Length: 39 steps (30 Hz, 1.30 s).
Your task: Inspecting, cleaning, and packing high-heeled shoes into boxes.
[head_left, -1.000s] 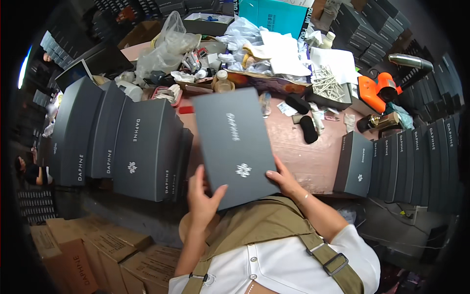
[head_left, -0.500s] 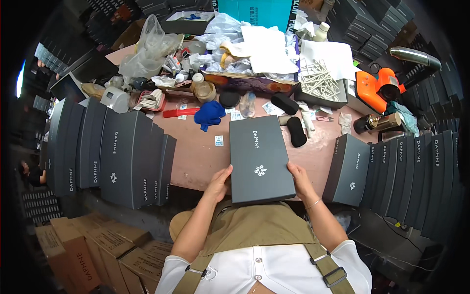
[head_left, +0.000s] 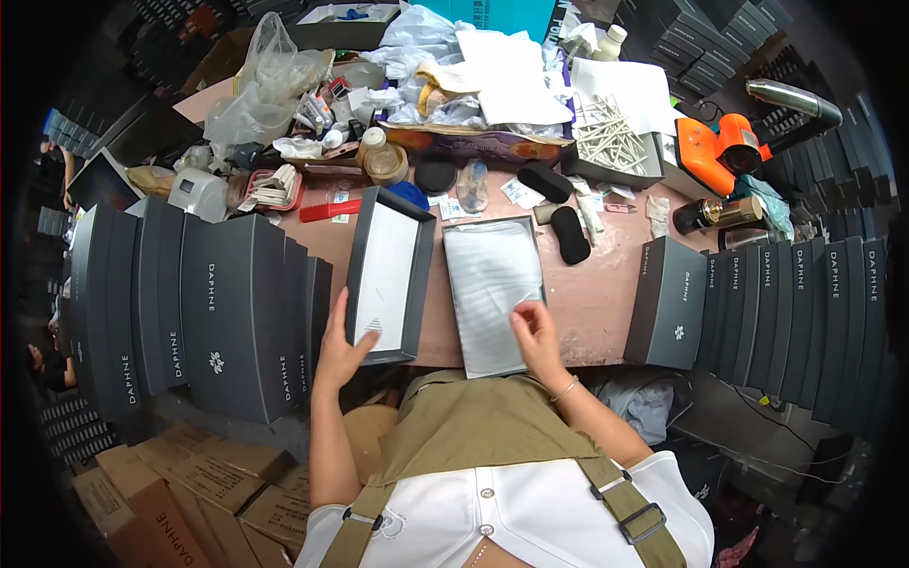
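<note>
My left hand (head_left: 343, 343) grips the lower left side of a dark grey shoe box lid (head_left: 407, 331). The lid is tilted, its white inside showing and the thumb over its edge. To its right, the shoe box base (head_left: 543, 270) rests at the table's near edge. White tissue paper (head_left: 488, 265) covers the contents of this base. Above the paper's right side, my right hand (head_left: 540, 343) has its fingers drawn together in a pinch at the sheet. How much paper lies between the fingertips is hard to see.
Closed grey shoe boxes (head_left: 232, 312) stand in a row at left, with more boxes (head_left: 682, 303) at right. Across the back are a carton of crumpled paper (head_left: 473, 142), a tray of white sticks (head_left: 611, 142), an orange device (head_left: 701, 156) and black pads (head_left: 570, 235).
The lid has come off the box and moved left in my left hand, uncovering the tissue paper. My right hand has left the box's side and moved over the paper.
</note>
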Each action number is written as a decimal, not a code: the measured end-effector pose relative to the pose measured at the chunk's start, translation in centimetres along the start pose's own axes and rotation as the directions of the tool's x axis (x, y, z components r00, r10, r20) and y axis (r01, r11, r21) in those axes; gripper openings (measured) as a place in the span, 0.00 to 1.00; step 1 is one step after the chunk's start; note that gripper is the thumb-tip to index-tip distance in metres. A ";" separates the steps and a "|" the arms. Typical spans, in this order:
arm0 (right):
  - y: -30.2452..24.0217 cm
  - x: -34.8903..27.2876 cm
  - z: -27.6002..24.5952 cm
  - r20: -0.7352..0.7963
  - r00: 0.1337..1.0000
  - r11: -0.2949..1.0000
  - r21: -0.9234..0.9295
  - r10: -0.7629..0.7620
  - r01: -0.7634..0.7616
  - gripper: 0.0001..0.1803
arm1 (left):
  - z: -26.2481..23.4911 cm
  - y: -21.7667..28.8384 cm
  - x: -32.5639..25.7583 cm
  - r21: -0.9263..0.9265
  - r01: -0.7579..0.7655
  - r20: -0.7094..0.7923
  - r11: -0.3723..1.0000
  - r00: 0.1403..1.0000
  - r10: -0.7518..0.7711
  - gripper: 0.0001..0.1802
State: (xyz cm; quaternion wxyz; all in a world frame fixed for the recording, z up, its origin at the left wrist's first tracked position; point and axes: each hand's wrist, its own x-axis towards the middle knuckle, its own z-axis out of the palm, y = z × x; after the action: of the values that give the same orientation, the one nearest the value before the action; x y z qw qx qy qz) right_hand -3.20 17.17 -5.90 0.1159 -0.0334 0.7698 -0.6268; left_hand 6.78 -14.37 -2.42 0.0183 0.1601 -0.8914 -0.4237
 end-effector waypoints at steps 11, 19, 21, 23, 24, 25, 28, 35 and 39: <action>2.0 -1.3 -1.0 0.008 0.999 0.985 -0.172 0.033 -0.031 0.32 | 2.9 3.7 -1.0 -0.078 0.081 0.440 0.994 0.897 -0.039 0.21; -9.1 1.0 8.6 0.790 0.447 0.830 0.134 -0.420 0.542 0.21 | 22.1 5.6 -2.5 -0.410 -0.589 0.433 0.696 0.546 0.717 0.24; -10.1 0.0 6.7 0.651 0.650 0.840 -0.035 -0.392 0.542 0.18 | 19.9 6.0 -1.6 -0.563 -0.291 0.274 0.774 0.817 0.507 0.29; -6.4 0.2 3.5 0.349 0.915 0.968 -0.072 -0.201 0.240 0.17 | 17.3 4.4 -0.1 -0.368 -0.204 0.221 0.907 0.928 0.298 0.34; -4.0 0.3 1.6 0.208 0.957 0.907 -0.329 -0.202 0.263 0.15 | 16.2 2.8 0.4 -0.208 -0.160 0.177 0.965 0.964 0.198 0.36; -1.3 0.1 -0.2 0.284 0.940 0.801 -0.509 -0.190 0.315 0.17 | 16.4 1.3 -0.1 -0.214 -0.055 0.042 0.975 0.997 0.066 0.37; 3.9 0.0 0.3 0.374 0.916 0.623 -0.686 -0.143 0.377 0.30 | 17.8 -0.2 -0.1 -0.186 -0.012 0.090 0.983 0.996 0.029 0.39; 6.2 2.5 0.8 0.390 0.921 0.864 -0.459 -0.015 0.209 0.40 | 16.2 -1.5 3.3 -0.091 -0.070 0.156 0.993 0.984 0.084 0.34; 2.9 3.0 -2.6 0.687 0.666 0.640 0.379 0.289 -0.669 0.45 | 13.2 -0.3 5.5 -0.063 0.028 0.304 0.998 0.953 -0.007 0.33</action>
State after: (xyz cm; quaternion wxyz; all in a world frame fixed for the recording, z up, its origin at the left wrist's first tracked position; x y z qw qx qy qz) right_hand -6.43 19.70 -8.60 0.5143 0.0376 0.4332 -0.7392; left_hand -0.59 -6.27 -11.67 -0.1172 0.1002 -0.8677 -0.4726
